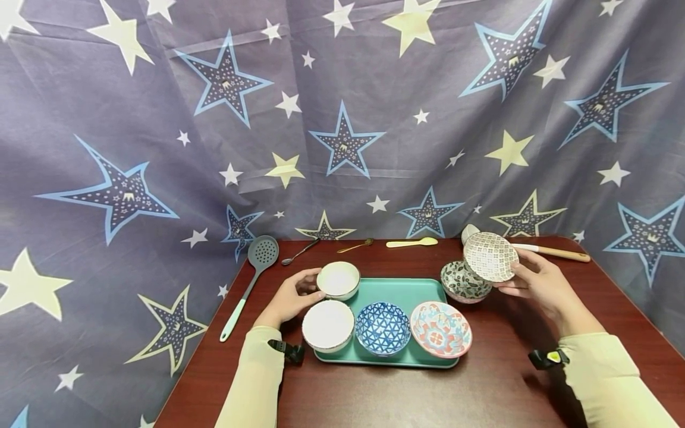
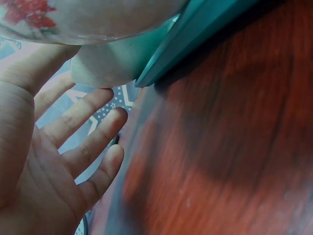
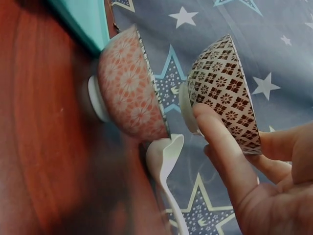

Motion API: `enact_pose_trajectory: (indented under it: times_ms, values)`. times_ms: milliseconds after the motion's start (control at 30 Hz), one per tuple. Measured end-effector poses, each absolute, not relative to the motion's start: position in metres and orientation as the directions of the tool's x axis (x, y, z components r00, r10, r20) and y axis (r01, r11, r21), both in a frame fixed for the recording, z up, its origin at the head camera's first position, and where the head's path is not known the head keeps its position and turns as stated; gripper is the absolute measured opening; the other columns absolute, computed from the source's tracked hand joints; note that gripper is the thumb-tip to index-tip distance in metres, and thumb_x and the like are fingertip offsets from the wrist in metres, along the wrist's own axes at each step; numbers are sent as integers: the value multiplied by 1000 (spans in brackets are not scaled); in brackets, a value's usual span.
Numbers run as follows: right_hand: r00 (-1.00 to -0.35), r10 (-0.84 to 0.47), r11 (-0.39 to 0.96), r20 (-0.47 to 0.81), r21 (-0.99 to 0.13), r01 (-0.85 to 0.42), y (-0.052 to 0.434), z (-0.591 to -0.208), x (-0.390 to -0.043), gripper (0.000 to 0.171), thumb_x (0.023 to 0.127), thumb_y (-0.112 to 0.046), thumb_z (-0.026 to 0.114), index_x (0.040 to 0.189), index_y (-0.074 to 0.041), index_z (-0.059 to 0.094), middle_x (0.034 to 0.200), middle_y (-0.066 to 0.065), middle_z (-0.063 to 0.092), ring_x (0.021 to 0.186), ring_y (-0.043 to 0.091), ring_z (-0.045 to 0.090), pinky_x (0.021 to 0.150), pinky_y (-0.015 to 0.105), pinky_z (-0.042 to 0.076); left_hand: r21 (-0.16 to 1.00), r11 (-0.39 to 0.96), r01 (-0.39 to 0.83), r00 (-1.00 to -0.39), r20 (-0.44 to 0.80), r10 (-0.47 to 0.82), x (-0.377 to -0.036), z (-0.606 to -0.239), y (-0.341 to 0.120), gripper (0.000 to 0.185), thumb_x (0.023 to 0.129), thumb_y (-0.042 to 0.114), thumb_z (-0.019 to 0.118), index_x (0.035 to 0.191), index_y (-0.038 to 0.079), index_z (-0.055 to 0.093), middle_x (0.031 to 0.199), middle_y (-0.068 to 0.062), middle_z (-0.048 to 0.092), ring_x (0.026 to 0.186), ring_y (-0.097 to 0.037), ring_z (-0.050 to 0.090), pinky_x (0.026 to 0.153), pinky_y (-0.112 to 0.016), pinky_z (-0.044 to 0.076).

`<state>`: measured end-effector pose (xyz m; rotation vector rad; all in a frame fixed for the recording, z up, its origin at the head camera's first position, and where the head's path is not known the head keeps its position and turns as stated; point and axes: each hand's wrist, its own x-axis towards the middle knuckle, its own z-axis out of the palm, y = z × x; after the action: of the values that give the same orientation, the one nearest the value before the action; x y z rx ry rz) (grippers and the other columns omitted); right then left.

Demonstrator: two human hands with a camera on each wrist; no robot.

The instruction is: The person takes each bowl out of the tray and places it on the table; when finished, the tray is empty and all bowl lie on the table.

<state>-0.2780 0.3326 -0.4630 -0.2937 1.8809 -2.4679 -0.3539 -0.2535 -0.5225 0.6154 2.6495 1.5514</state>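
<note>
My right hand (image 1: 543, 288) pinches the rim of a bowl with a small brown-and-white lattice pattern (image 1: 490, 257), tilted in the air. Just below it stands a bowl (image 1: 464, 284) with dark leaf patterns inside and pink flowers outside (image 3: 129, 88), on the table right of the tray. My left hand (image 1: 291, 300) is beside a cream bowl (image 1: 339, 279) at the tray's back left corner. Its fingers (image 2: 93, 142) are extended, their tips right at that bowl's side. A white bowl (image 1: 328, 324), a blue-triangle bowl (image 1: 383, 328) and a red-and-blue patterned bowl (image 1: 441, 330) line the tray's front.
The teal tray (image 1: 401, 288) lies on a dark red wooden table (image 1: 385, 398). A grey slotted skimmer (image 1: 262, 254) lies at left. Along the back are small spoons, including a yellow spoon (image 1: 412, 242), and a white-headed ladle (image 3: 164, 161). A wooden handle (image 1: 562, 254) lies behind my right hand. Star-patterned cloth hangs behind.
</note>
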Motion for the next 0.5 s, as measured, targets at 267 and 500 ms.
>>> enact_pose_trajectory:
  times_ms: [267,500]
  values:
    - [-986,-90,-334,143,-937,-105,336,-469,-269,42,109,-1,50,150,-9,41,105,9,76,84,32,78,75,42,62,844,421,332,-922,194,336,-353,-521,-255,61,92,28,84,147,26,60,125,-3,70,110,-25,66,94,-47,53]
    - [-978,-79,-406,193,-902,-146,343,-474,-263,38,109,3,48,145,-9,47,109,12,76,85,35,78,75,45,62,841,424,337,-919,196,343,-354,-522,-253,61,92,26,84,148,25,59,125,-3,69,110,-24,66,95,-46,53]
